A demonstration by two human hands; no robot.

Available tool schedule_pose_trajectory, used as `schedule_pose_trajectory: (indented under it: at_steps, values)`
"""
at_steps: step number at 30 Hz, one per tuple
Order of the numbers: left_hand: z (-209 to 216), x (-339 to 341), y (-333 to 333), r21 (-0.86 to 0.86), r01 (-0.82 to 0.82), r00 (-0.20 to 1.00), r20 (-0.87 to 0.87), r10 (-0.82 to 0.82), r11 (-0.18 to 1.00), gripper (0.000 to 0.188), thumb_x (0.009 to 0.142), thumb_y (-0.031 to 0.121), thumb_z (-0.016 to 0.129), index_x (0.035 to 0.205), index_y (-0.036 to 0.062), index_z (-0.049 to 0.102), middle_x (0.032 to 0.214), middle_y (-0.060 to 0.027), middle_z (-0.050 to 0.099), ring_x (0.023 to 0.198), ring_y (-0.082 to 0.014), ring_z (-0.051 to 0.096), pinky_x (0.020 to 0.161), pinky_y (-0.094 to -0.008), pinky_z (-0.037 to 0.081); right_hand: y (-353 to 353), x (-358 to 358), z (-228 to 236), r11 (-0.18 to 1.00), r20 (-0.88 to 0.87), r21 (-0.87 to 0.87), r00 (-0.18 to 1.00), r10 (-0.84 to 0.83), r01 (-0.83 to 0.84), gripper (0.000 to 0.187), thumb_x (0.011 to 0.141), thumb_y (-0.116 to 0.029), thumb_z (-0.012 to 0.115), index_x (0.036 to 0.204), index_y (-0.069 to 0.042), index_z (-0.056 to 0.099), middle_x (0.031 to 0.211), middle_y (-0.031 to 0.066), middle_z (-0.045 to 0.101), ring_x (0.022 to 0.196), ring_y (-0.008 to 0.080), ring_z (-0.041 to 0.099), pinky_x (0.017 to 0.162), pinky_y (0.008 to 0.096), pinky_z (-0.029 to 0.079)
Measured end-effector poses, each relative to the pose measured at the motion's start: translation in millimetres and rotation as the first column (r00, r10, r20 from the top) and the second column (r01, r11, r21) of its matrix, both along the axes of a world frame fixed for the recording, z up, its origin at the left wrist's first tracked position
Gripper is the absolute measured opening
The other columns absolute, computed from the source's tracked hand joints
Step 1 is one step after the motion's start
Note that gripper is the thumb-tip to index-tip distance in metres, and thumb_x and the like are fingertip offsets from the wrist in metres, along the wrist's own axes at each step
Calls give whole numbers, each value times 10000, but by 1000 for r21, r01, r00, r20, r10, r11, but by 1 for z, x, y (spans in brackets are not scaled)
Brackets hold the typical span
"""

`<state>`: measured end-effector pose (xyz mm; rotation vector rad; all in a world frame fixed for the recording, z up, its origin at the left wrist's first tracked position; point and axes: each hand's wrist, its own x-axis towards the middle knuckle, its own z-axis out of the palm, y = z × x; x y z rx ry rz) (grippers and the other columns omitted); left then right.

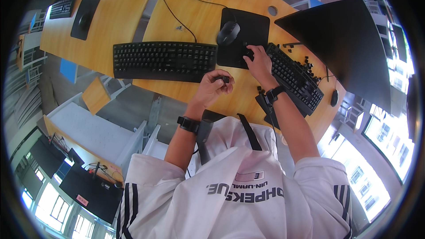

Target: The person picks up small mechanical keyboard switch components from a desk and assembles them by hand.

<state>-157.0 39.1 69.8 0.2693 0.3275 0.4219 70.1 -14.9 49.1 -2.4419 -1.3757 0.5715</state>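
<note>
My left hand [213, 89] is closed around small black keycaps [225, 79], which show between its curled fingers just off the near edge of the left black keyboard [164, 59]. At the near right part of the black mouse pad [234, 53], my right hand [260, 64] has thumb and fingers bent together around something small and dark that I cannot make out. Beside that hand lies the right black keyboard [294, 79], set at a slant. Loose black keycaps [306, 65] are scattered along its far side.
A black mouse [228, 33] rests on the pad. A large dark monitor [336, 40] stands at the right, with a second mouse [334, 98] near the table's right edge. Cables cross the wooden table [168, 33]. Further left are another keyboard [63, 6] and mouse pad [85, 17].
</note>
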Motion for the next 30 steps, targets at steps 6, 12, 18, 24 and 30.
schedule_pose_trajectory:
  at_steps: [6, 12, 18, 24, 30]
  values:
    - [13, -6, 13, 42, 68, 997, -39, -66, 997, 193, 931, 86, 635, 1096, -4, 592, 996, -145, 656, 802, -221, 650, 685, -307, 536, 4, -1, -19, 987, -157, -129, 981, -114, 94, 225, 843, -184, 724, 1049, -103, 681, 1084, 72, 600, 917, 267, 649, 800, 386, 524]
    - [-4, 1, 13, 10, 70, 969, -238, -65, 998, 118, 974, 73, 533, 1045, 0, 592, 972, -123, 658, 816, -190, 658, 717, -294, 549, -12, 10, -18, 926, -511, -40, 788, -342, 376, 149, 860, -127, 697, 986, -48, 699, 857, 89, 687, 757, 217, 679, 707, 327, 538]
    - [-40, 20, -2, -84, 80, 898, -426, -108, 993, 177, 989, 150, 536, 936, 1, 614, 860, -90, 653, 746, -174, 652, 664, -285, 547, -31, 3, -27, 922, -409, 3, 842, -353, 387, 165, 854, -135, 708, 997, -54, 692, 869, 94, 690, 754, 211, 679, 691, 322, 539]
    - [-57, 14, -21, -113, 76, 814, -567, -127, 991, 275, 999, 250, 552, 899, 4, 624, 773, -70, 630, 665, -170, 640, 578, -271, 522, -3, -23, -26, 992, -200, 50, 974, -106, 118, 360, 807, -232, 753, 1122, -112, 625, 1090, 68, 572, 839, 281, 651, 759, 389, 525]
    - [-46, 8, -22, -156, 61, 850, -510, -133, 986, 282, 1007, 246, 534, 954, -13, 633, 856, -87, 659, 747, -186, 659, 639, -271, 529, 10, -18, -19, 986, -280, -2, 946, -163, 169, 287, 874, -226, 706, 1126, -96, 658, 951, 47, 655, 807, 228, 657, 736, 352, 519]
